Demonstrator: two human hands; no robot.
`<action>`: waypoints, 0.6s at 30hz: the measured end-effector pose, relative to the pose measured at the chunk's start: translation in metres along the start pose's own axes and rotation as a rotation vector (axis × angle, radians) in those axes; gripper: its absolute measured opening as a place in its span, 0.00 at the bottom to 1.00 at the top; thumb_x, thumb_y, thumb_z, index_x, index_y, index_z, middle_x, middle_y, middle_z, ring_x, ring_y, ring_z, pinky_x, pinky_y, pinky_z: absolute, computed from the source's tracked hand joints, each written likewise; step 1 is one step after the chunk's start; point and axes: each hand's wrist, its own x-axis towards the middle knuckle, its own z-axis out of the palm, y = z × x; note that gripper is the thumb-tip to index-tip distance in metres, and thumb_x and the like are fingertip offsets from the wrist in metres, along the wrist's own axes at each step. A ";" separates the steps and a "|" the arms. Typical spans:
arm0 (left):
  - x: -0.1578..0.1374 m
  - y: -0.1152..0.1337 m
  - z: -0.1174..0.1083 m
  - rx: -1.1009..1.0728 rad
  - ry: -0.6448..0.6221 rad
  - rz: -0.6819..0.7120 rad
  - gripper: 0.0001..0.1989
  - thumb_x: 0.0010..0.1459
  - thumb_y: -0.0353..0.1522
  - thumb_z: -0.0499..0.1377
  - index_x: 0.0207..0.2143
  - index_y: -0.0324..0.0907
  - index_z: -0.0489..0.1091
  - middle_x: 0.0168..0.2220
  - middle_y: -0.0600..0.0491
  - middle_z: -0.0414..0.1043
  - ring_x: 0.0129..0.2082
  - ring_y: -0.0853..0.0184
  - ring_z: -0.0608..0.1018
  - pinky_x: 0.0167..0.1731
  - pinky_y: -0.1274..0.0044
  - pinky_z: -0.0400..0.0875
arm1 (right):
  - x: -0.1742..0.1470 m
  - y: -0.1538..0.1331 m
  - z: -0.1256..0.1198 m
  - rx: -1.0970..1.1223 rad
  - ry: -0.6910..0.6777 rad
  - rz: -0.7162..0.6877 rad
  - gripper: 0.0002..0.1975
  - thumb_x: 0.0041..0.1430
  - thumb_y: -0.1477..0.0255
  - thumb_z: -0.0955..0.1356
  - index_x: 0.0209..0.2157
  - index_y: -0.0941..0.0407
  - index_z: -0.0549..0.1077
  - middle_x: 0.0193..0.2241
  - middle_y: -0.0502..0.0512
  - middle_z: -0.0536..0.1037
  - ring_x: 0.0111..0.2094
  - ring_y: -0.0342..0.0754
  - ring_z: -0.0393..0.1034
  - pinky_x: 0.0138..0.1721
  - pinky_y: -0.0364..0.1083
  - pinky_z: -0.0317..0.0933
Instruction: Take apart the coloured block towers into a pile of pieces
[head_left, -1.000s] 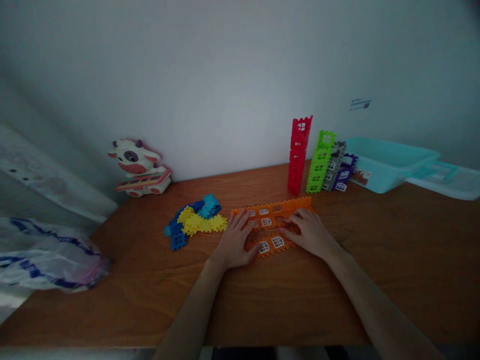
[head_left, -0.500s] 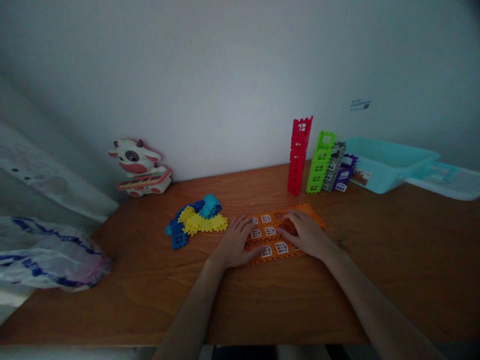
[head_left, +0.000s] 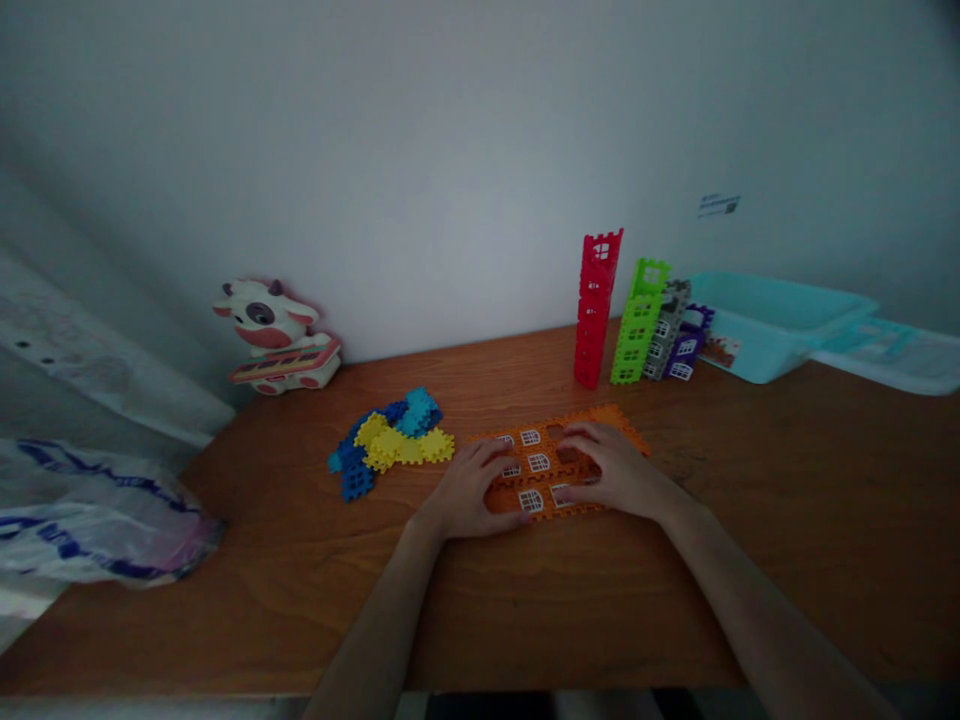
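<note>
A flat panel of joined orange building tiles [head_left: 559, 462] with white window pieces lies on the wooden table in front of me. A seam runs lengthwise between its rows. My left hand [head_left: 474, 490] rests over the panel's left end, fingers spread, thumb along the near edge. Over the right part lies my right hand [head_left: 611, 470], its fingers and thumb apart on the tiles. Both hands touch the panel from above and cover some of its windows.
Blue tiles [head_left: 358, 478] and yellow tiles [head_left: 405, 446] lie left of the panel. At the back right stand a red tower [head_left: 596, 310], a green tower [head_left: 637, 325], grey and purple ones, and a turquoise bin [head_left: 780, 320]. A cow toy [head_left: 281, 335] and plastic bag [head_left: 112, 520] are left.
My right thumb has moved toward the panel's near edge. My left fingers have curled slightly over the left end, and the near row sits closer to the far rows.
</note>
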 end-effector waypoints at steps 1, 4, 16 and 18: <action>0.000 0.001 -0.001 -0.013 -0.010 0.005 0.31 0.54 0.51 0.65 0.55 0.45 0.70 0.61 0.44 0.67 0.60 0.52 0.69 0.61 0.58 0.64 | -0.001 0.000 -0.001 0.000 -0.027 -0.007 0.34 0.47 0.44 0.74 0.50 0.51 0.76 0.55 0.62 0.72 0.56 0.62 0.67 0.58 0.61 0.62; -0.001 0.002 -0.001 -0.047 -0.030 0.010 0.29 0.54 0.50 0.65 0.54 0.45 0.71 0.59 0.45 0.69 0.60 0.53 0.70 0.61 0.60 0.65 | -0.001 0.000 -0.003 -0.003 -0.061 0.008 0.37 0.45 0.44 0.75 0.51 0.51 0.76 0.57 0.63 0.71 0.57 0.63 0.65 0.59 0.62 0.60; 0.010 0.002 0.010 -0.099 0.071 -0.026 0.11 0.64 0.40 0.59 0.41 0.46 0.79 0.43 0.49 0.79 0.45 0.61 0.78 0.49 0.67 0.73 | 0.002 -0.010 0.001 -0.005 -0.019 -0.048 0.12 0.59 0.57 0.73 0.42 0.47 0.81 0.48 0.57 0.75 0.53 0.57 0.69 0.56 0.59 0.62; 0.012 0.004 0.013 -0.090 0.090 -0.044 0.11 0.64 0.40 0.60 0.39 0.45 0.79 0.39 0.50 0.79 0.41 0.62 0.79 0.45 0.67 0.74 | 0.002 -0.011 0.000 -0.012 -0.020 -0.053 0.11 0.59 0.58 0.73 0.40 0.47 0.81 0.47 0.57 0.75 0.52 0.57 0.69 0.56 0.59 0.62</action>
